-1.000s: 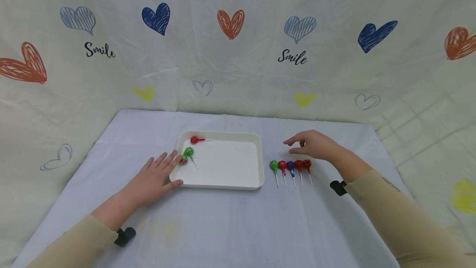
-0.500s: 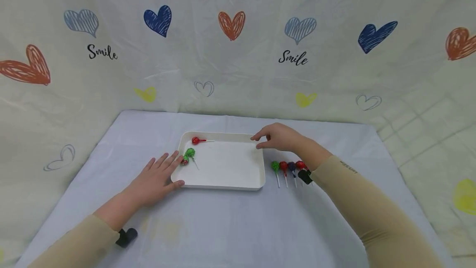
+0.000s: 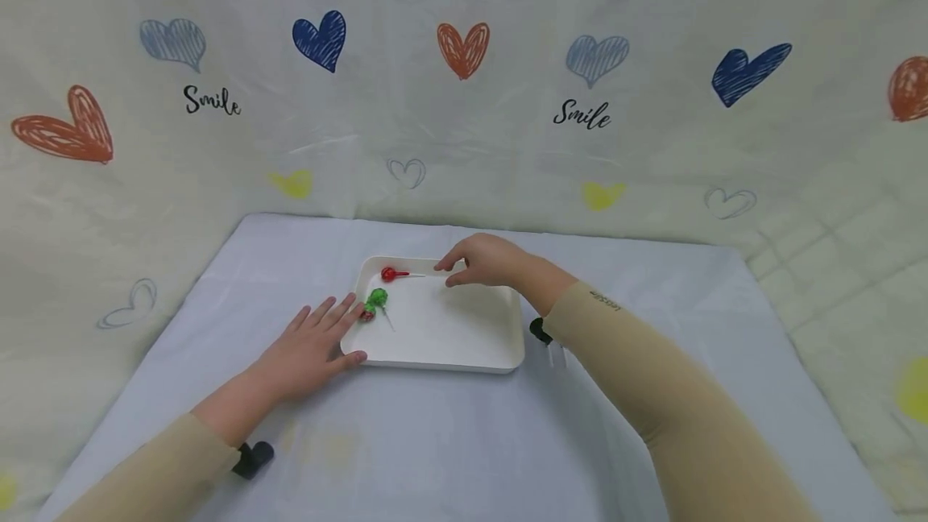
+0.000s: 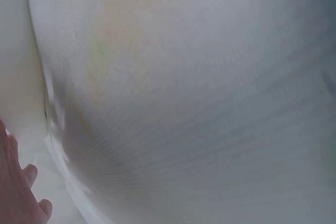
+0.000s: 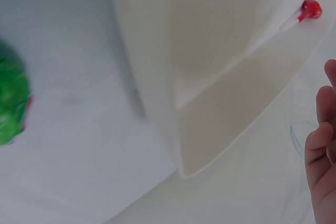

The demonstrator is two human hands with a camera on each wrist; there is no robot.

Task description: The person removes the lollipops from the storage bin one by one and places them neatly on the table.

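Observation:
A white tray (image 3: 449, 337) lies on the table with a red lollipop (image 3: 389, 274) at its far left. A green lollipop (image 3: 378, 296) sits nearer, beside a green-and-red one (image 3: 368, 314) partly covered by fingers. My left hand (image 3: 300, 357) rests at the tray's left edge, fingers spread, thumb at the near left corner. Above the tray's far side is my right hand (image 3: 484, 260), thumb and fingers apart with nothing between them, just right of the red lollipop's stick. In the right wrist view its fingertips (image 5: 320, 137) show beyond the tray wall.
Right of the tray, my right sleeve (image 3: 638, 361) hides a row of lollipops except for a couple of white sticks (image 3: 557, 356). A green lollipop (image 5: 10, 100) from there shows in the right wrist view. A heart-printed sheet (image 3: 507, 143) hangs behind the white-covered table (image 3: 406, 441).
My right hand has moved left from above the lollipop row to over the tray's far side, and its sleeve now covers the row. The left hand has stayed at the tray's edge.

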